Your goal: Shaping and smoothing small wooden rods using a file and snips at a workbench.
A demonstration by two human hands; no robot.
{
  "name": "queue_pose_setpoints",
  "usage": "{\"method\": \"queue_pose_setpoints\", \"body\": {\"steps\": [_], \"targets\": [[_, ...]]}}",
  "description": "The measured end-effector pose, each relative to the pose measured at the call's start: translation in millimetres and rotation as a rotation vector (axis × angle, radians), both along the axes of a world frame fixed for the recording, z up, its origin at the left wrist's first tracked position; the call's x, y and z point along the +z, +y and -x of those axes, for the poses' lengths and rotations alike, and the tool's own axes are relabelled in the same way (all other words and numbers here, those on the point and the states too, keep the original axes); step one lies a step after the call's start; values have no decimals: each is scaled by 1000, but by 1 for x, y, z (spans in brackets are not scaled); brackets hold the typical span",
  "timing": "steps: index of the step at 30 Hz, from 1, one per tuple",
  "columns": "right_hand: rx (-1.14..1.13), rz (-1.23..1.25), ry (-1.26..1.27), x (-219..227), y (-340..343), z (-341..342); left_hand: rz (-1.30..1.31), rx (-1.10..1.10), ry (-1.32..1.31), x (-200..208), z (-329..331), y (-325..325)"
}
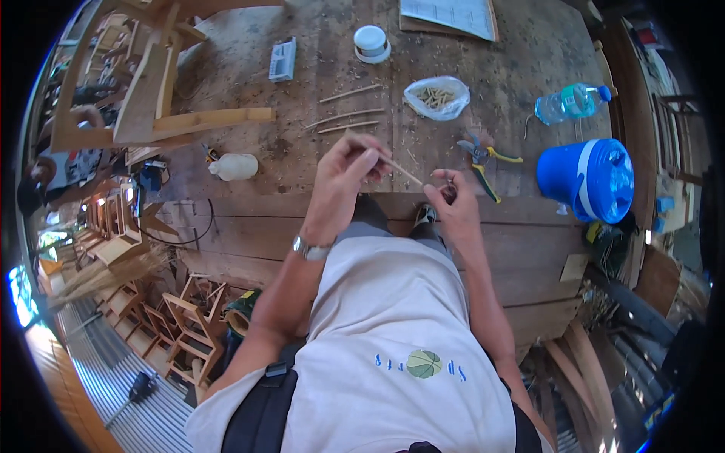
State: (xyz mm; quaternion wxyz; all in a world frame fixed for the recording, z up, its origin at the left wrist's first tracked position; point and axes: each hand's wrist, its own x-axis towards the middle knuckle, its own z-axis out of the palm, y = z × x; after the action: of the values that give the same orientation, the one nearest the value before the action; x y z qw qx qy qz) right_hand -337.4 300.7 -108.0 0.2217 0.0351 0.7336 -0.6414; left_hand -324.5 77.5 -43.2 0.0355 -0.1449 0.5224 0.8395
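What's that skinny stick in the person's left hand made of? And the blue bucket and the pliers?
Thin stick: probably wood or bamboo, unvarnished, since it's pale tan and dull. Blue bucket: most likely plastic; it looks smooth and shiny. Pliers: the grey head looks like metal; the yellow-and-green grips are probably plastic or rubber.

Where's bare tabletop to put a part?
Mostly bare: right of the papers, beyond the water bottle; also between the white bottle and left hand. Crowded: sticks beyond that hand; pliers and blue bucket right of right hand.
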Motion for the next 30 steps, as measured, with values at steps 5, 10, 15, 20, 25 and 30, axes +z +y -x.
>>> {"method": "queue_pose_setpoints", "body": {"steps": [5, 10, 15, 20, 25, 30], "targets": [[365, -645, 500, -124, -5, 42, 57, 205, -41, 27, -56, 26], [492, -757, 814, -161, -12, 82, 96, 354, -55, 41, -97, 39], [309, -116, 455, -48, -25, 61, 100, 485, -96, 41, -116, 35], [650, 99, 556, 83, -26, -2, 71, 513, -92, 37, -124, 32], [753, -72, 881, 78, -17, -7, 81, 461, -129, 33, -130, 39], [816, -56, 860, 69, 3, -22, 1602, 417, 50, 50, -144, 50]]}}
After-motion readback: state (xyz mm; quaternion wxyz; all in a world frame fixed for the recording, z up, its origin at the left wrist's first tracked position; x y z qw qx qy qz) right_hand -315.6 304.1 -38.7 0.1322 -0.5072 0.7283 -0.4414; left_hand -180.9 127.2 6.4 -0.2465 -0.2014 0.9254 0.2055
